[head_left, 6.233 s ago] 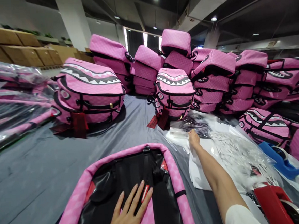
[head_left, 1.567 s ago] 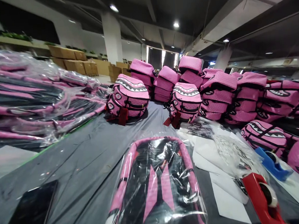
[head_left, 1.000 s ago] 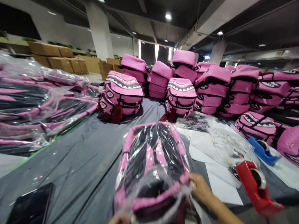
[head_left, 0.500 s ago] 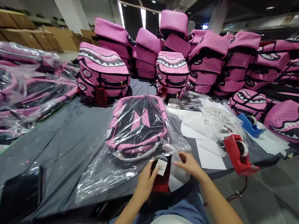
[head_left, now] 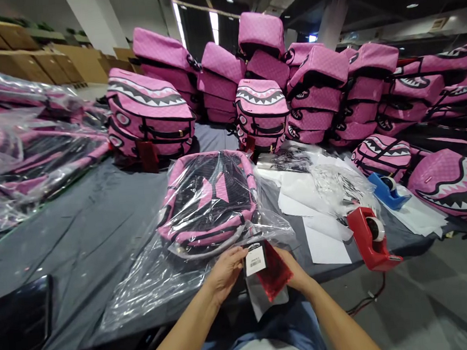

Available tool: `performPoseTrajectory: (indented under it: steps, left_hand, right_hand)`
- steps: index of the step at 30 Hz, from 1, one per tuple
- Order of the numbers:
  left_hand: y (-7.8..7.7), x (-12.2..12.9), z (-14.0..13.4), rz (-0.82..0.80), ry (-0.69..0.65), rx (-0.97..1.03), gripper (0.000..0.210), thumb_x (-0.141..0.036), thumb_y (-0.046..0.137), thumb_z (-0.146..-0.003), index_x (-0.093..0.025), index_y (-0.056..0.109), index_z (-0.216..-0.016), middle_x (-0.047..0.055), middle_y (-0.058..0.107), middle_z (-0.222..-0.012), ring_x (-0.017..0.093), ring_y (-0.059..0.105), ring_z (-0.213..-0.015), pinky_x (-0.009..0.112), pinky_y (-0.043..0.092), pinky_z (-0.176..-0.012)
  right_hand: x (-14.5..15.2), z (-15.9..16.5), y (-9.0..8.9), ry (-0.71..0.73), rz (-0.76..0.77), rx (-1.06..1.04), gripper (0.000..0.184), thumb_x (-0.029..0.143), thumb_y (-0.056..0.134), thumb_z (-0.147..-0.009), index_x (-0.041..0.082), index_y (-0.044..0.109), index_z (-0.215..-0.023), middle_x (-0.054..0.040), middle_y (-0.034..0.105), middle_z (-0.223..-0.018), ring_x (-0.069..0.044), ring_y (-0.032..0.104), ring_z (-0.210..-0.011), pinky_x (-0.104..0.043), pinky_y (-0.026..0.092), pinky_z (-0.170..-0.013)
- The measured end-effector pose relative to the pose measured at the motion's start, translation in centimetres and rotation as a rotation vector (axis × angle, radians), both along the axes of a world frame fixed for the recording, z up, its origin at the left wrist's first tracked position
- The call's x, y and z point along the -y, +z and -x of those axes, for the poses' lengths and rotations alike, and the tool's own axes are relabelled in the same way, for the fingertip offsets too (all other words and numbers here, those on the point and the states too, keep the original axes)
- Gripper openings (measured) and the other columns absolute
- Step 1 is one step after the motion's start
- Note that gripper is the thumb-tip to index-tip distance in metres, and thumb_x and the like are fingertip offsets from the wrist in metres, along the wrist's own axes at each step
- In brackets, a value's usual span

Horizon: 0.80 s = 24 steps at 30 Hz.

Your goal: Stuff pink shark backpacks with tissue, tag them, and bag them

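Observation:
A pink and black backpack (head_left: 213,195) in a clear plastic bag (head_left: 152,274) lies on the table in front of me, its strap side up. My left hand (head_left: 226,271) is closed, thumb and fingers pinching the edge of a black hang tag with a white barcode label (head_left: 255,260). My right hand (head_left: 294,269) is closed on a red translucent pouch (head_left: 274,276) beside the tag; the pouch covers part of its fingers. Below both hangs a frosted plastic sheet or small bag (head_left: 260,301). Which hand bears it is hidden.
Pink shark-mouth backpacks (head_left: 263,106) stand piled along the back. Bagged ones (head_left: 36,157) lie at left, near a dark tablet-like device (head_left: 20,320). White paper sheets (head_left: 326,238), a red tape dispenser (head_left: 372,240) and a blue tape dispenser (head_left: 388,191) are at right.
The red pouch has swung out to the right from behind the barcode label. My right hand has moved from the frosted sheet to behind the pouch. The view has shifted slightly.

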<state>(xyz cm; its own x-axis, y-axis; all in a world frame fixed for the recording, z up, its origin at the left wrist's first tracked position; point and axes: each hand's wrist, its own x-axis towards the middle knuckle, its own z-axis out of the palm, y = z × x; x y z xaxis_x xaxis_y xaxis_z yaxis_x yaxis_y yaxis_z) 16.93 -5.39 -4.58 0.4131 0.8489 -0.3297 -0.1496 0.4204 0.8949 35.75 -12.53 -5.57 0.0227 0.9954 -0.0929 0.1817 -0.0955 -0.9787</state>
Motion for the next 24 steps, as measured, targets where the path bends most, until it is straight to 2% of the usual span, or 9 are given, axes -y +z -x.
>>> performPoseTrajectory:
  steps: [2,4,7,11,14,16,19,22,24]
  left_hand:
    - [-0.1,0.4,-0.6,-0.006,0.004,0.002,0.048,-0.055,0.085,-0.055,-0.018,0.056,-0.063,-0.001,0.060,-0.064,0.014,0.058,-0.061,0.027,0.048,-0.061]
    - [-0.5,0.9,-0.8,-0.034,0.020,-0.023,0.051,-0.057,0.084,-0.056,-0.019,0.051,-0.063,-0.004,0.054,-0.061,0.012,0.053,-0.058,0.024,0.044,-0.058]
    - [-1.1,1.3,-0.4,-0.097,0.021,-0.096,0.055,-0.063,0.080,-0.060,-0.020,0.046,-0.061,-0.007,0.046,-0.056,0.010,0.045,-0.054,0.022,0.038,-0.054]
    - [-1.6,0.9,0.6,-0.227,0.009,-0.238,0.057,-0.070,0.073,-0.063,-0.021,0.044,-0.058,-0.006,0.043,-0.055,0.011,0.041,-0.053,0.023,0.033,-0.051]
    - [-2.2,0.5,0.7,-0.355,0.007,-0.395,0.053,-0.070,0.067,-0.068,-0.022,0.046,-0.060,-0.005,0.044,-0.057,0.013,0.042,-0.055,0.024,0.033,-0.052]
    - [-2.7,0.7,0.4,-0.448,-0.011,-0.514,0.048,-0.066,0.062,-0.075,-0.022,0.048,-0.061,-0.004,0.045,-0.057,0.014,0.044,-0.055,0.025,0.033,-0.054]
    - [-2.8,1.7,-0.6,-0.599,-0.110,-0.669,0.035,-0.050,0.057,-0.086,-0.022,0.055,-0.066,0.000,0.055,-0.064,0.018,0.054,-0.060,0.028,0.039,-0.061]
    - [-1.5,2.2,-1.4,-0.746,-0.225,-0.775,0.012,-0.029,0.060,-0.086,-0.020,0.065,-0.079,0.007,0.065,-0.085,0.025,0.065,-0.077,0.034,0.046,-0.073]
    - [0.2,1.6,-2.0,-0.891,-0.299,-0.815,0.012,-0.019,0.057,-0.087,-0.019,0.068,-0.091,0.011,0.067,-0.103,0.029,0.065,-0.096,0.040,0.046,-0.087]
  right_hand:
    - [0.7,0.8,0.0,-0.003,0.024,-0.169,0.033,0.051,0.072,-0.078,0.022,0.056,-0.083,-0.0003,0.064,-0.083,-0.021,0.062,-0.087,-0.031,0.049,-0.082]
    - [1.4,0.9,-0.1,-0.046,0.092,-0.264,0.042,0.055,0.077,-0.074,0.023,0.052,-0.083,0.0018,0.062,-0.079,-0.017,0.060,-0.079,-0.028,0.047,-0.075]
    - [2.6,-0.1,-0.5,-0.107,0.193,-0.283,0.057,0.064,0.080,-0.067,0.023,0.042,-0.080,0.0074,0.053,-0.066,-0.010,0.046,-0.059,-0.021,0.036,-0.058]
    - [3.6,-1.8,-0.4,-0.058,0.250,-0.241,0.058,0.076,0.065,-0.076,0.024,0.041,-0.084,0.0117,0.036,-0.057,-0.007,0.028,-0.048,-0.020,0.021,-0.048]
    - [3.7,-1.6,-0.7,-0.043,0.185,-0.078,0.052,0.073,0.059,-0.082,0.024,0.043,-0.082,0.0118,0.031,-0.054,-0.008,0.026,-0.047,-0.020,0.020,-0.048]
    - [3.5,-0.8,-1.1,-0.089,0.140,0.077,0.045,0.066,0.062,-0.083,0.023,0.046,-0.085,0.0094,0.043,-0.057,-0.010,0.038,-0.050,-0.021,0.026,-0.051]
    - [3.4,0.7,-1.7,-0.211,0.115,0.378,0.039,0.050,0.075,-0.075,0.023,0.053,-0.092,0.0015,0.065,-0.075,-0.017,0.059,-0.067,-0.023,0.035,-0.058]
    - [3.7,1.4,-1.7,-0.296,0.097,0.704,0.023,0.042,0.067,-0.085,0.022,0.060,-0.095,-0.0039,0.071,-0.076,-0.021,0.066,-0.069,-0.025,0.034,-0.058]
    - [4.3,1.5,-1.5,-0.308,0.026,0.890,0.019,0.037,0.055,-0.094,0.022,0.063,-0.102,-0.0053,0.071,-0.073,-0.020,0.066,-0.063,-0.025,0.033,-0.056]
